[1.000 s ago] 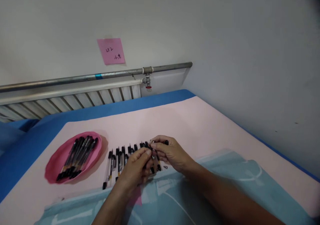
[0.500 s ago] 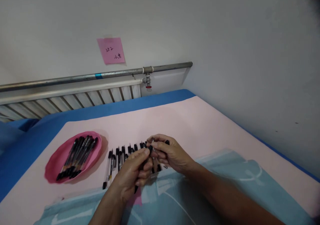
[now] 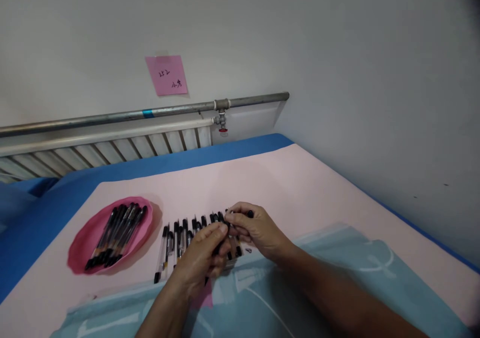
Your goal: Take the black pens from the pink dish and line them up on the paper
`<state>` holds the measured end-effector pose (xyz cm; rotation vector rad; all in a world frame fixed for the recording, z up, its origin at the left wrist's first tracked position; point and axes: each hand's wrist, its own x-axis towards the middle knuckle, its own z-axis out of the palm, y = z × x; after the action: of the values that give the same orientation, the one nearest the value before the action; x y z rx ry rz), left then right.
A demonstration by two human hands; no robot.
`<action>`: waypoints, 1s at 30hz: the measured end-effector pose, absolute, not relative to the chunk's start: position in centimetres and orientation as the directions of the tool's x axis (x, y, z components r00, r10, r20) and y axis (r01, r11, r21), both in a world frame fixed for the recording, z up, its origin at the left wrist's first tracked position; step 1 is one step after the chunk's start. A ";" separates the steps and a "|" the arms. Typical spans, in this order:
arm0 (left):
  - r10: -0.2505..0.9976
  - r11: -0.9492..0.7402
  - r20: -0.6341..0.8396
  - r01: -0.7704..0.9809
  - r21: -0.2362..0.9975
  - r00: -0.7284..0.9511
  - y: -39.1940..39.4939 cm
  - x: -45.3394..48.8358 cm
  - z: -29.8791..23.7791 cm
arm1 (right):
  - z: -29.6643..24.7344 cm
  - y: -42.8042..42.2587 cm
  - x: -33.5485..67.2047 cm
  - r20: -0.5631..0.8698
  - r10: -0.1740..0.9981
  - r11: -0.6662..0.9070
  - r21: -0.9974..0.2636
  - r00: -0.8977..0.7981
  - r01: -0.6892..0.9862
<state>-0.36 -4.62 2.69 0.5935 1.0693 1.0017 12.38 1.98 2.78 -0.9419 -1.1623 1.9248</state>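
My left hand (image 3: 200,261) and my right hand (image 3: 255,230) meet over a row of black-capped pens (image 3: 176,243) lying on the pink sheet. The left hand's fingers are curled round a pen barrel whose tip pokes out below the palm. My right hand pinches a small black part, apparently a pen cap, at the top end of that pen. The two sets of fingertips touch. A pink oval dish (image 3: 90,238) at the left holds several more black pens (image 3: 118,234).
A pink sheet (image 3: 300,188) covers a blue table (image 3: 45,213) set in a wall corner. A light blue cloth (image 3: 337,278) lies along the near edge. A radiator and metal pipe (image 3: 150,114) run behind, with a pink note (image 3: 167,75) on the wall.
My left hand has shifted slightly with the pen while my right fingers kept working at its top end. The pens on the sheet and in the dish have not moved.
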 end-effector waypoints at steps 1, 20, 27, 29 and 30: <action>0.887 0.458 -0.439 -0.380 0.804 0.140 -4.6 -0.4 2.7 | 2.8 2.0 12.4 -0.224 0.831 -0.360 -0.915 -0.510 -0.185; 0.842 0.540 -0.481 -0.342 0.769 0.246 -4.7 -0.6 2.9 | 3.1 4.3 13.6 -0.122 0.963 -0.239 -0.796 -0.239 -0.557; 0.867 0.497 -0.480 -0.307 0.812 0.135 -4.3 -1.3 2.6 | 3.7 6.9 15.6 -0.004 0.999 0.023 -0.828 0.047 -0.560; 0.901 0.410 -0.432 -0.382 0.828 0.031 -4.1 -1.4 2.4 | 3.8 7.1 15.9 -0.025 0.999 -0.036 -0.840 -0.027 -0.541; 0.913 0.360 -0.407 -0.420 0.833 -0.023 -3.9 -1.3 2.3 | 3.7 6.9 15.7 -0.060 0.991 -0.111 -0.851 -0.116 -0.513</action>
<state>-1.33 -3.94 2.31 0.5567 1.1383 1.1552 15.73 6.86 3.75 -0.8079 -0.8158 1.5530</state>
